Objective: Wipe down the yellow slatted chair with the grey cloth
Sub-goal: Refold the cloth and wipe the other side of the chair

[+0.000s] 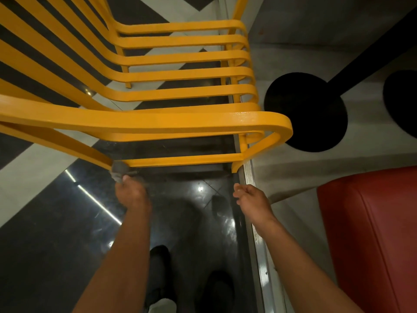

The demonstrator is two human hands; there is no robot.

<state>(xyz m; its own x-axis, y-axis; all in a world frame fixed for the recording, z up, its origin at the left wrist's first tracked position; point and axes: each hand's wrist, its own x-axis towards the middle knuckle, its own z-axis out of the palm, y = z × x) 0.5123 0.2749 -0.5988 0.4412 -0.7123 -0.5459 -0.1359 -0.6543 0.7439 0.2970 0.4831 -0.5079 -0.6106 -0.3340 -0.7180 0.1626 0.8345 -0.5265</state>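
Two hands | left hand (132,195) pinching grey cloth (119,171) against chair (180,120) | right hand (250,201) loosely curled, empty

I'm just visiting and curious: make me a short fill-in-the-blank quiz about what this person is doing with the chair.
1. The left hand presses a ____ cloth against the chair's lower rail.
2. The slatted chair is painted ____.
3. The right hand holds ____.
4. The padded seat at lower right is ____.

Missing words: grey; yellow; nothing; red
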